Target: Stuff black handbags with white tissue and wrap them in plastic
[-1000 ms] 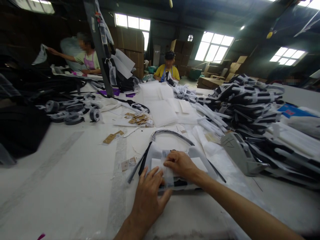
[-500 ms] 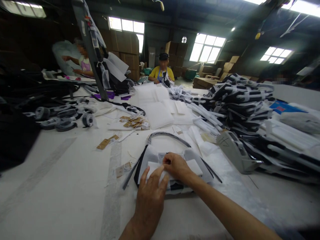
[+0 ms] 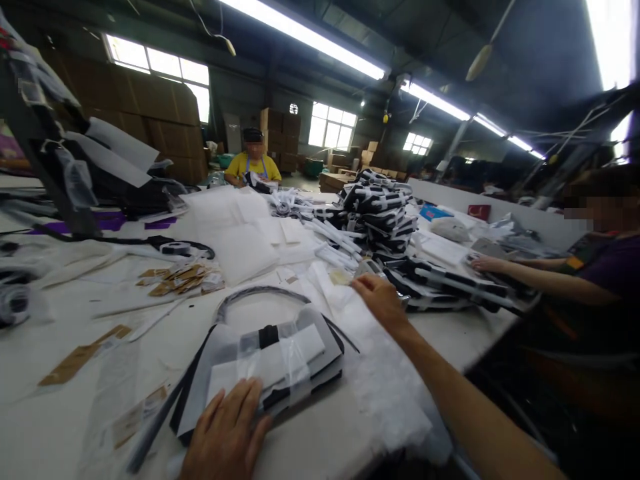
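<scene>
A black handbag (image 3: 267, 360) lies on the table with its wrapped handle (image 3: 260, 291) arching at the back. Pale sheeting covers its front, and clear tape strips (image 3: 296, 360) run over a folded white foam sheet on it. My left hand (image 3: 227, 427) rests flat on the bag's near left part, fingers stretched out. Farther right, my right hand (image 3: 381, 303) is at a grey tape dispenser (image 3: 371, 268), mostly covering it. The fingers of that hand are bent together; what they pinch is hidden.
White foam sheets (image 3: 240, 233) lie behind the bag. Wrapped black pieces (image 3: 380, 207) are piled at the back right. Brown tags (image 3: 185, 277) and bubble-textured white wrap (image 3: 385, 380) lie nearby. One co-worker (image 3: 253, 163) sits across; another person's arm (image 3: 535, 273) reaches in from the right.
My right hand has left the bag's front and moved right to the tape dispenser. My left hand has flattened on the bag. The view has turned right.
</scene>
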`<action>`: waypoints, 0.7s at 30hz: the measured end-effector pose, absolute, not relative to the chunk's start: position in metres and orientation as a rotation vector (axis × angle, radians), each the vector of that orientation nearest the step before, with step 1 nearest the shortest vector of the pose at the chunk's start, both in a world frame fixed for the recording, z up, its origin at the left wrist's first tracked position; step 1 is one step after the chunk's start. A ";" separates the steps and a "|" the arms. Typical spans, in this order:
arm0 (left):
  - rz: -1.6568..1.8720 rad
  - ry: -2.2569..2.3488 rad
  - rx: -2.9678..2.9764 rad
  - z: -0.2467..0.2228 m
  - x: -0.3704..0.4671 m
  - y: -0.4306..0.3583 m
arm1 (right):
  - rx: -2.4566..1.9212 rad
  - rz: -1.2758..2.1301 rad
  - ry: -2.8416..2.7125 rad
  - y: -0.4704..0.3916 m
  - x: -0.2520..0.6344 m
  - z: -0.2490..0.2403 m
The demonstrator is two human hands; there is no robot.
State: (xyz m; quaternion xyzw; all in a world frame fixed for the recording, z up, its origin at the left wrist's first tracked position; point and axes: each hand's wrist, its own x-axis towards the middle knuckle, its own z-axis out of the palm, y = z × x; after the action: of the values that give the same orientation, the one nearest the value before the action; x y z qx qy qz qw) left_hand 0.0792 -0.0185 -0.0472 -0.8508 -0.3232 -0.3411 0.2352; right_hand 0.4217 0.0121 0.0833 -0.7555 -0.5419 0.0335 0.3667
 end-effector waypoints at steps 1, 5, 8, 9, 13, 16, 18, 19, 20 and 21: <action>-0.930 -0.879 -2.332 -0.047 0.079 -0.018 | -2.023 0.050 -1.294 0.004 0.456 0.086; -0.892 -0.819 -2.328 -0.047 0.077 -0.017 | -2.209 0.042 -1.087 -0.019 0.552 0.064; -0.887 -0.801 -2.319 -0.048 0.076 -0.015 | -2.246 0.089 -1.058 -0.021 0.572 0.030; -0.892 -0.802 -2.315 -0.048 0.076 -0.015 | -2.252 0.087 -1.051 -0.020 0.572 0.021; -0.878 -0.824 -2.329 -0.049 0.075 -0.014 | -2.281 0.023 -1.025 -0.016 0.562 -0.001; -0.875 -0.818 -2.337 -0.048 0.073 -0.014 | -2.291 -0.008 -1.035 -0.024 0.548 -0.008; -0.870 -0.805 -2.340 -0.048 0.073 -0.014 | -2.293 -0.009 -1.050 -0.035 0.537 -0.010; -0.867 -0.806 -2.340 -0.048 0.073 -0.014 | -2.286 -0.001 -1.061 -0.041 0.531 -0.010; -0.863 -0.810 -2.340 -0.048 0.074 -0.014 | -2.272 0.021 -1.073 -0.047 0.526 -0.008; -0.860 -0.816 -2.341 -0.048 0.074 -0.014 | -2.249 0.069 -1.085 -0.051 0.523 -0.005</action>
State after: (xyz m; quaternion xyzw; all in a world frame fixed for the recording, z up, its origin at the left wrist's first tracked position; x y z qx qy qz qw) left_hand 0.0737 -0.0140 -0.0481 -0.8624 -0.3006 -0.3169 0.2561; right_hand 0.5234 -0.0511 -0.0055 -0.8541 -0.4121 0.0261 0.3163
